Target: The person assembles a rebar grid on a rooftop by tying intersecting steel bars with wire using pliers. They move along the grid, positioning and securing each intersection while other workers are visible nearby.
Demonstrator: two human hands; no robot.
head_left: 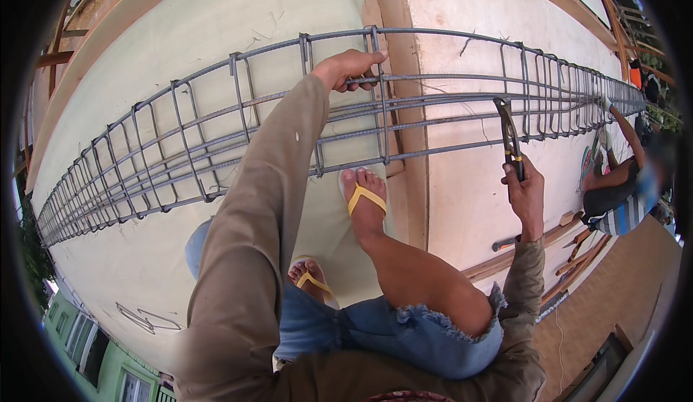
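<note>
A long rebar cage (440, 100) of lengthwise bars and square stirrups stretches across the view. My left hand (351, 71) is closed round its upper part, beside a stirrup (385, 124) near the middle; part of the grip is hidden behind the fingers. Held in my right hand (527, 189) is a pair of pincers (511, 133) with dark, yellow-marked handles. Its jaws point up at the cage's lower bars, right of my left hand. Whether they touch a bar or wire, I cannot tell. Thin tie-wire ends stick out along the cage.
My sandalled foot (364, 192) stands by the cage's lower bar. At the far right a crouching person (613, 196) has a hand on the cage. Lower right lie a dark-handled tool (504, 244) and wooden pieces (577, 257). Bent wire (148, 319) lies lower left.
</note>
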